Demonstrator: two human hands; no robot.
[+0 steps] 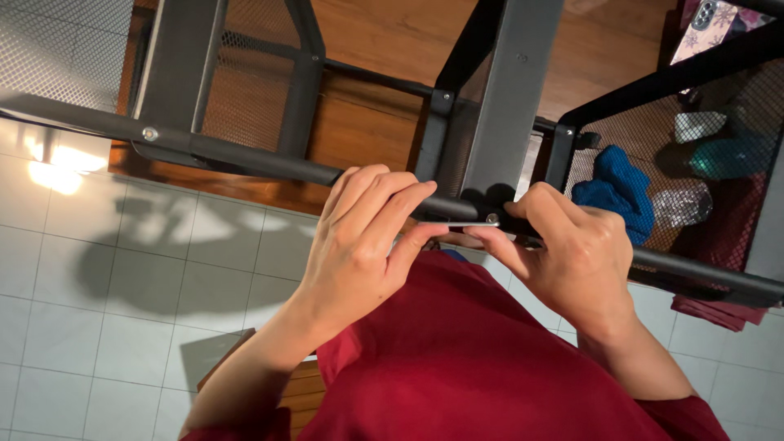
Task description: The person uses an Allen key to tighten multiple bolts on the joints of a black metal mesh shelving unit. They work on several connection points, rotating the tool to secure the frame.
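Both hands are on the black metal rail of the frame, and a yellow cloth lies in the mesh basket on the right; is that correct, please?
Not quite: in the head view the cloth in the mesh basket is blue, not yellow. The left hand and right hand are indeed on the black rail.

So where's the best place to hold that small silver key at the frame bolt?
Probably the free long arm of the key, pinched from the near side. It lies flat along the black tube, its far end at the bolt. The left hand and right hand already meet there.
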